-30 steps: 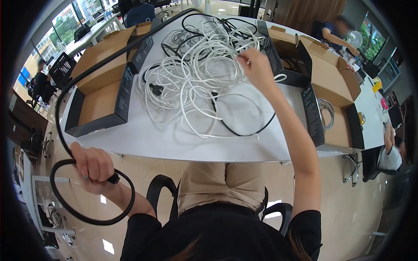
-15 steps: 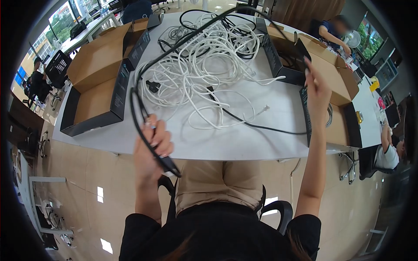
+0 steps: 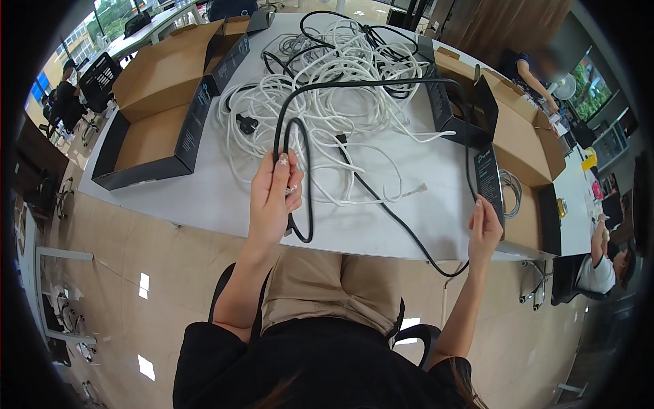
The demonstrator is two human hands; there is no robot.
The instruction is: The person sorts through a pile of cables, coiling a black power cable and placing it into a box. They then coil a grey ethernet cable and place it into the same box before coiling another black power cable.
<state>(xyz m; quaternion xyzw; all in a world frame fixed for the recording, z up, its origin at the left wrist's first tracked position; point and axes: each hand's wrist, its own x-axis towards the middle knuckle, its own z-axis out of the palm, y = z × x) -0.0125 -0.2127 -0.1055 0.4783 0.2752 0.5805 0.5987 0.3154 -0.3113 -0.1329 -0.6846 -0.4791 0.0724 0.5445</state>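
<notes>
A thick black cable (image 3: 371, 84) arches over the table between both hands. My left hand (image 3: 276, 191) is closed round it near the table's front edge, with a loop standing up and hanging down beside the fingers. On the right, my right hand (image 3: 484, 221) pinches the cable where it comes down by the box at the table's right. From near that hand the cable sags past the table edge and runs back to a black connector (image 3: 341, 140) on the table. Behind my left hand lies a tangled heap of white cables (image 3: 334, 102), with a black plug (image 3: 246, 124) on it.
An open cardboard box (image 3: 146, 136) stands at the left. At the right are a smaller black box (image 3: 463, 112) and an open box (image 3: 538, 204) holding a coiled grey cable (image 3: 511, 194). Other people sit beyond the white table (image 3: 409, 232), at both sides.
My right hand has come down and toward me, drawing the cable lower. My left hand has risen and moved right, and a cable loop now stands beside it.
</notes>
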